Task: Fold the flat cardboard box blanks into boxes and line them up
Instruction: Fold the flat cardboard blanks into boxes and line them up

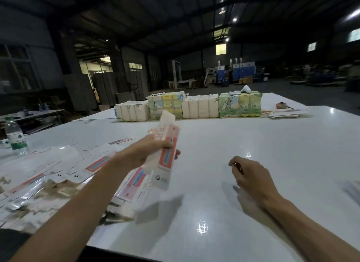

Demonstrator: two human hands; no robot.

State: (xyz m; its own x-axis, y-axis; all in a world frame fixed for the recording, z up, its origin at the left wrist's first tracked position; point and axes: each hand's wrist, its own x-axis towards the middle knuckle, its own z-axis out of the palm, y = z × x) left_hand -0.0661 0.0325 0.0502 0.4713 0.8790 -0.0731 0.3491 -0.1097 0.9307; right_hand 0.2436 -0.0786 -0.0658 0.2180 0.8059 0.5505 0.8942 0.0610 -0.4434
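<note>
Your left hand [153, 150] holds one flat box blank [165, 148] up off the white table [253, 144]. Your fingers wrap around its middle and squeeze it, with your thumb on the near side. The blank stands tall and leans a little, so both ends stick out past your hand. Holding it in the middle like this probably leaves both ends free for folding.

Your right hand [251, 178] holds nothing. It floats just above the table, well apart from the blank. Its fingers are curled in loosely, not tight in a fist. It looks ready to come over and help push the blank open.

More flat blanks [78, 174] lie spread out in a messy pile on the table to your left, under your left arm. That pile is close, so you can grab the next one fast. Some blanks reach near the front edge of the table, so take care not to knock them off.

A water bottle [15, 137] stands at the far left. Wrapped bundles [194, 107] sit in a row at the far side of the table.

The middle and right of the table are bare and shiny. That is lots of room for folding and for a line of boxes. I see no folded boxes there yet, so the job looks like it is only starting.
</note>
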